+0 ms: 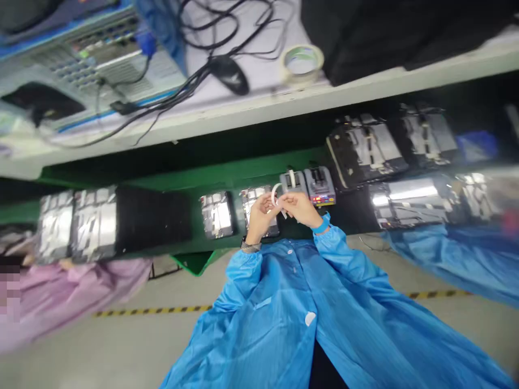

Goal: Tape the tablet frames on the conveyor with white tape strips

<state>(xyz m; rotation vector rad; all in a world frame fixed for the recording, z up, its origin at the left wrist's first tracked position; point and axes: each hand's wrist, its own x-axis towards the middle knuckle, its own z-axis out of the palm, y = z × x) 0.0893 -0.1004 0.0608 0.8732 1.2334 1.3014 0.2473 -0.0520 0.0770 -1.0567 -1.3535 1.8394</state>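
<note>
Green bench top (227, 175) runs slantwise across my view. A white shelf (259, 108) above it carries a tangle of black cables (211, 32), a dark mouse (229, 74) and a roll of tape (302, 62). Below the bench lies grey floor with a yellow-and-black line (154, 311). My blue coat (284, 313) fills the lower middle. A pink-clad person (73, 286) is at my left and another blue coat (454, 254) at my right.

Black trays (154, 219) sit along the bench, some holding foil-covered parts (77, 224), with more of them near the far right. Straight ahead, just beyond my hands, stands a grey tape dispenser (308, 186) with small red lights.

My left hand (261, 210) and right hand (302, 208) meet over the bench edge, fingertips almost touching. Both are pinched shut on a strip of white tape (276, 194). The strip is up in the air between my hands and the dispenser, not lying on anything. Its length runs from one hand across to the other, bowed into an arch that bulges up and away from me toward the dispenser. A short end hangs down near my right fingers, too blurred to follow.
</note>
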